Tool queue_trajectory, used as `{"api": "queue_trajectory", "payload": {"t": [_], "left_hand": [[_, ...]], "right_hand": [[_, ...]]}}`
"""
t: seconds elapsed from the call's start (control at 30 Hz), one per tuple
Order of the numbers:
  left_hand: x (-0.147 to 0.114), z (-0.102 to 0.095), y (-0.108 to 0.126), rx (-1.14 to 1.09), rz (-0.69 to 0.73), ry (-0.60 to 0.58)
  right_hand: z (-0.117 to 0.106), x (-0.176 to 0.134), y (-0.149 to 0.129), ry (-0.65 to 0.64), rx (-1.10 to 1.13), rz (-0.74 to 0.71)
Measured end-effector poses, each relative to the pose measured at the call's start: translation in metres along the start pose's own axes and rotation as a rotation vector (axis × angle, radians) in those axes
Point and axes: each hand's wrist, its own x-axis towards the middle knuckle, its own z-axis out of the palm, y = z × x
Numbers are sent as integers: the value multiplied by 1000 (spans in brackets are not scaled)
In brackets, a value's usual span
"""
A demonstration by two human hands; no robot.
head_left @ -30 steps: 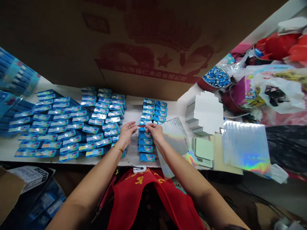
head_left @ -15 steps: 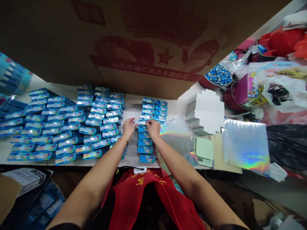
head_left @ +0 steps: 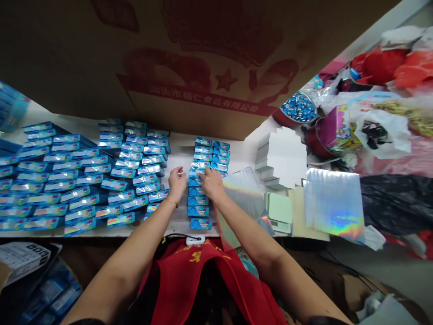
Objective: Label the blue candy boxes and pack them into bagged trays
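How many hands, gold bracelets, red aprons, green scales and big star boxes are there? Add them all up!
Left hand and right hand: 2
Gold bracelet: 1
Red apron: 1
Green scale: 1
Big star box: 1
Total: 6

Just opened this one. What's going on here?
A person is working with both hands at a white table. The right hand has its fingertips at a column of small blue boxes. The left hand is just left of that column, fingers curled; whether it holds anything is too small to tell. Many more blue boxes stand in rows to the left. A silvery sheet lies partly beneath the right forearm, and a big carton stands behind.
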Motion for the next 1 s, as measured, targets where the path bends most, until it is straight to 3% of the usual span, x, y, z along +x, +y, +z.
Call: {"api": "queue_trajectory", "payload": {"t": [0.07,0.13,0.23,0.43,0.6,0.7,0.77,0.87,1.0], "left_hand": [[-15,0,15,98,185,-83],[-31,6,27,228,366,-241],[-49,23,36,405,498,-423],[-54,52,38,631,459,-442],[-52,56,36,490,348,-414],[-53,58,34,404,295,-380],[-53,59,34,388,299,-366],[-51,58,36,417,334,-344],[-53,48,39,367,377,-342]], "right_hand": [[-11,-7,23,110,51,67],[-21,-16,49,214,120,80],[-23,-28,77,189,181,-88],[8,-39,84,65,57,-226],[29,-50,93,86,13,-412],[29,-57,92,150,78,-405],[18,-63,85,186,160,-333],[-16,-78,71,232,366,-185],[-63,-89,53,255,847,80]]}}
